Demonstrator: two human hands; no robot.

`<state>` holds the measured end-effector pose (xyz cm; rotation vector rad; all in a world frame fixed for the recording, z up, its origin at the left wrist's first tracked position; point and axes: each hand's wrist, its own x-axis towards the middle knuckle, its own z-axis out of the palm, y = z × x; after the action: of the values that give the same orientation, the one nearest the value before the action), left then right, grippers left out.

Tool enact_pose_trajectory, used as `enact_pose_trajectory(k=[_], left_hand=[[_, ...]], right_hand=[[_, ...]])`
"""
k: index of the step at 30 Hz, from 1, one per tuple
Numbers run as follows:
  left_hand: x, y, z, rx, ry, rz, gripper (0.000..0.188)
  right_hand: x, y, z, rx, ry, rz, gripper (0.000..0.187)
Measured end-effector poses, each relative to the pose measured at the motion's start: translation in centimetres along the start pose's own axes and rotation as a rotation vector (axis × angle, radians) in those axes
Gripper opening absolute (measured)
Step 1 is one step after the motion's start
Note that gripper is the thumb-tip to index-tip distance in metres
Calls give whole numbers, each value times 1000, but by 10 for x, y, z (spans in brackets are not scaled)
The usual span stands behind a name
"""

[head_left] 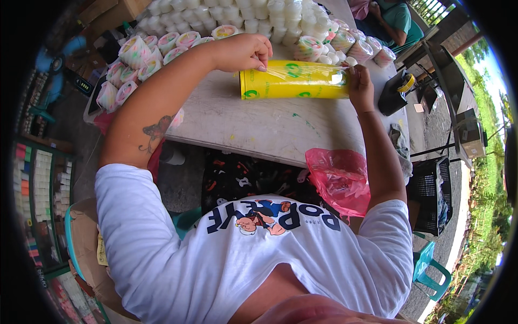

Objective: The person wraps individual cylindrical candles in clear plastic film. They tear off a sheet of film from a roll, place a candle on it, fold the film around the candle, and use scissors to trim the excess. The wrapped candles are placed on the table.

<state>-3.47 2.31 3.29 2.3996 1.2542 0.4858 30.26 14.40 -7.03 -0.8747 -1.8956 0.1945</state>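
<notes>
A yellow roll (294,81) with green print and a glossy clear wrap lies crosswise above the far part of the table. My left hand (243,52) is at its upper left edge, fingers curled and thumb and fingertips pinched together on the clear film. The right end of the roll is in my right hand (361,86), the thumb over the top and the fingers closed round the end. How much of the film is loose is hard to make out.
Many stacked white cup-shaped pieces (216,15) fill the table's far side. Film-wrapped pink, yellow and white bundles (135,52) stand at left, with more bundles (360,49) at right. A pink plastic bag (340,178) hangs at the table's near edge. Another person (391,24) sits beyond.
</notes>
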Motion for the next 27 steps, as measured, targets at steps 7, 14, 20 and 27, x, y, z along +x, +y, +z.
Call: enact_pose_trajectory(k=[7, 14, 20, 27], left_hand=[[1, -6, 8, -372, -9, -149, 13], [6, 1, 10, -301, 9, -231, 12], [14, -22, -4, -181, 198, -203, 15], [19, -31, -31, 169, 359, -38, 13]], right_hand=[[2, 6, -3, 16, -61, 51, 13], [6, -1, -7, 36, -104, 42, 13], [23, -20, -8, 269, -142, 306, 17], [73, -56, -47, 463, -371, 677, 22]])
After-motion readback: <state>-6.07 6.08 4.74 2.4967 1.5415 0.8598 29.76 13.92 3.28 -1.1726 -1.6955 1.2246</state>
